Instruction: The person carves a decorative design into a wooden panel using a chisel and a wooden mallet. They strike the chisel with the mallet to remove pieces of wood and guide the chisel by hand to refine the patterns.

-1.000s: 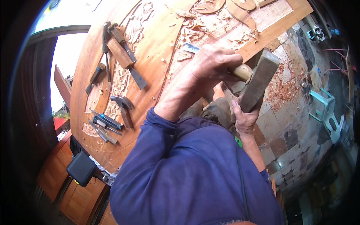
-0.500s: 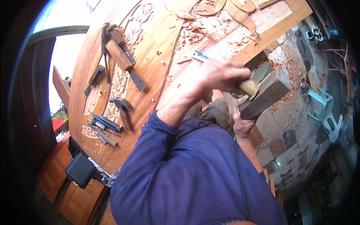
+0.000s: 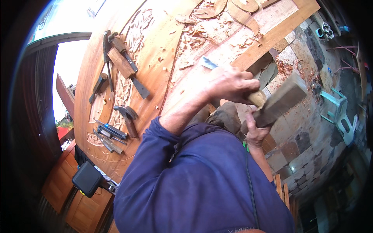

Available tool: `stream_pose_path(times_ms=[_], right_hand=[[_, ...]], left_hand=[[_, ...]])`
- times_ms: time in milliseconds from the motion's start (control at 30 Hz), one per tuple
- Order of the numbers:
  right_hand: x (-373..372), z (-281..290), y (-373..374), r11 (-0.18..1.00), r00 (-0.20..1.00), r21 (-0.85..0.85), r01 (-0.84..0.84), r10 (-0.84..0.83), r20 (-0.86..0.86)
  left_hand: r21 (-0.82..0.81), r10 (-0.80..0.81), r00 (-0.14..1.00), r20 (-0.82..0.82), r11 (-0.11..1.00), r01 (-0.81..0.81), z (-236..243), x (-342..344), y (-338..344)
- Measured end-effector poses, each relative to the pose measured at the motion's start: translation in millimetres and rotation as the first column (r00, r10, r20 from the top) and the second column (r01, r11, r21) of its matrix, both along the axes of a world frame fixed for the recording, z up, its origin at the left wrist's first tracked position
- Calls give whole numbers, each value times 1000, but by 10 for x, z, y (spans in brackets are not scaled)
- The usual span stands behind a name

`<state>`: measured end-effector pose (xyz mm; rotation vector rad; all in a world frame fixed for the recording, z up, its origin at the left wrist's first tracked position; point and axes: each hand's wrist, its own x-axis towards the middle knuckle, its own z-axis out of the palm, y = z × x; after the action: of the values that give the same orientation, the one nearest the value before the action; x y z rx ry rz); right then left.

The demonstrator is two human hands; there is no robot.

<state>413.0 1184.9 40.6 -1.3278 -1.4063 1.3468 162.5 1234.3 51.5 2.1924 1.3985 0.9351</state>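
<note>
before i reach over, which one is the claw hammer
Look to the left side of the carved wooden panel. The claw hammer lies between larger tools above and slim tools below; its curved dark head sets it apart.

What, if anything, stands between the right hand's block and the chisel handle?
Nothing visible. The block in the right hand lies close to the exposed end of the chisel handle in the left hand; whether they touch is unclear.
</note>
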Motion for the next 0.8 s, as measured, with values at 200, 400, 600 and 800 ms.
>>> stream_pose_path(times_ms=[200, 400, 600, 800], right_hand=[[198, 53, 105, 1000, 971, -8, -4, 2, -239], [-52, -172, 94, 975, 979, 134, -177, 161, 127], [-25, 11, 111, 992, 993, 83, 89, -82, -86], [-78, 69, 26, 1000, 973, 2, 28, -26, -230]], left_hand=[[-44, -26, 998, 60, 999, 29, -119, -107, 160], [28, 41, 982, 186, 999, -47, -70, -350, 191], [-24, -78, 996, 41, 997, 79, 61, -66, 169], [13, -80, 987, 139, 997, 79, -124, -32, 232]])
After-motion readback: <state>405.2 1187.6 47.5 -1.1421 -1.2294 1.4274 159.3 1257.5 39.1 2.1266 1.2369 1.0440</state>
